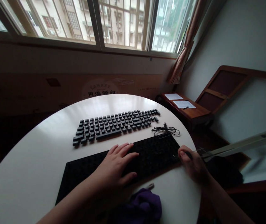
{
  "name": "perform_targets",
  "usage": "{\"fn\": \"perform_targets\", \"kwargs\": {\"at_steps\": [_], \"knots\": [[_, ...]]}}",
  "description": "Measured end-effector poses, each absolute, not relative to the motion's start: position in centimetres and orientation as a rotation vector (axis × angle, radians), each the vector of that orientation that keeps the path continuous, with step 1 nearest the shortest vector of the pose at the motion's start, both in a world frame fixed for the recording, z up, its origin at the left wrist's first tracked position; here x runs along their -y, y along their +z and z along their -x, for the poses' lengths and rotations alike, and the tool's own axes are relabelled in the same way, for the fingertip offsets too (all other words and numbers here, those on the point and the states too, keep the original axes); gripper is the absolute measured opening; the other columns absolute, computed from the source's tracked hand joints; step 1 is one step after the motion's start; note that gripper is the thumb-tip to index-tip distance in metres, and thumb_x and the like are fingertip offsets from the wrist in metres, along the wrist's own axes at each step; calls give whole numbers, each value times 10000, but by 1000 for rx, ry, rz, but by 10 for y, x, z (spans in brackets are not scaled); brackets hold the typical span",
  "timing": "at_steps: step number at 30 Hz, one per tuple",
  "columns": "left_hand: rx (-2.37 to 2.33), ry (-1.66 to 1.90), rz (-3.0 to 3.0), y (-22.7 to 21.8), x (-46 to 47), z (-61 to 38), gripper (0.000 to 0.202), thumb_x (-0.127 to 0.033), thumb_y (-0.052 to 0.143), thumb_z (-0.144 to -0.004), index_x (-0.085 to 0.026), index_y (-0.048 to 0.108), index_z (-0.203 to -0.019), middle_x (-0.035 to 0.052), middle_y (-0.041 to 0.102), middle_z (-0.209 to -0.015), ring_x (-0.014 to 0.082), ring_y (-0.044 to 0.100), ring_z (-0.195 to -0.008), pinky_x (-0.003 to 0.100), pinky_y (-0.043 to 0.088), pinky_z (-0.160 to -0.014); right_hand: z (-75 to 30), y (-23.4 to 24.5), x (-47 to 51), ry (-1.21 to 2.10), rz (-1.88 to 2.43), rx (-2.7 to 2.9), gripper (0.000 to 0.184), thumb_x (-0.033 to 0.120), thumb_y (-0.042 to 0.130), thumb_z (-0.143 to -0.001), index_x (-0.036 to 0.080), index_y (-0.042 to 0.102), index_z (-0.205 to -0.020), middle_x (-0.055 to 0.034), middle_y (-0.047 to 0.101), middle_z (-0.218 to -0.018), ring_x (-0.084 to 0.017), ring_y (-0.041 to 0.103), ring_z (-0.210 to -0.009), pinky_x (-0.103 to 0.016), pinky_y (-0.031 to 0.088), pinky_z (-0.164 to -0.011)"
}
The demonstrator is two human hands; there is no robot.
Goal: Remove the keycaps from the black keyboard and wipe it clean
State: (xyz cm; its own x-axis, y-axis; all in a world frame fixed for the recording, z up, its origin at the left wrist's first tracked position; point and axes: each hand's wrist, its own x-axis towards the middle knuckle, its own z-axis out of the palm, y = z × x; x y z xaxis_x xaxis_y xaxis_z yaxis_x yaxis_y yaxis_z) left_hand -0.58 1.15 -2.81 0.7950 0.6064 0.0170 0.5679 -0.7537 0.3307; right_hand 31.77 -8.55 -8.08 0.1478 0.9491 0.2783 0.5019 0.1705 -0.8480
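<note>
A black keyboard base [156, 155] lies slanted on the white round table, its key area too dark to make out in detail. My left hand [117, 163] rests on the middle of it, fingers spread. At the base's right end, my right hand [193, 165] is closed around a small dark-handled tool [188, 154]; thin wires stick out from it to the right, like a wire keycap puller. Behind the base, loose black keycaps [114, 123] stand in rows in keyboard order. A black cable [167, 130] lies coiled by the base's upper right corner.
A purple cloth [147, 203] lies near the table's front edge, a small pale piece [151, 186] beside it. The white table [37, 149] has a curved rim. Right of it stands a wooden chair [201, 112] with paper sheets [184, 104] and a pen. Windows are behind.
</note>
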Motion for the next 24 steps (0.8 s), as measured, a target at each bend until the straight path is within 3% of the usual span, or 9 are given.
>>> {"fn": "perform_targets", "kwargs": {"at_steps": [11,24], "knots": [[-907,219,-2668,-34,-15,6,568,-392,700,-826,-300,573,-1372,93,413,-1564,375,371,-1431,636,236,-1177,-316,-79,81,791,1403,1138,384,527,515,-963,186,487,-789,41,364,-599,-88,340,-507,-192,263,-450],[-953,171,-2645,-30,-12,4,569,-394,700,-817,-308,579,-1366,73,413,-1566,374,358,-1439,621,239,-1183,-319,-84,79,742,1348,1055,348,480,553,-963,178,505,-797,43,392,-594,-79,368,-502,-180,300,-445]]}}
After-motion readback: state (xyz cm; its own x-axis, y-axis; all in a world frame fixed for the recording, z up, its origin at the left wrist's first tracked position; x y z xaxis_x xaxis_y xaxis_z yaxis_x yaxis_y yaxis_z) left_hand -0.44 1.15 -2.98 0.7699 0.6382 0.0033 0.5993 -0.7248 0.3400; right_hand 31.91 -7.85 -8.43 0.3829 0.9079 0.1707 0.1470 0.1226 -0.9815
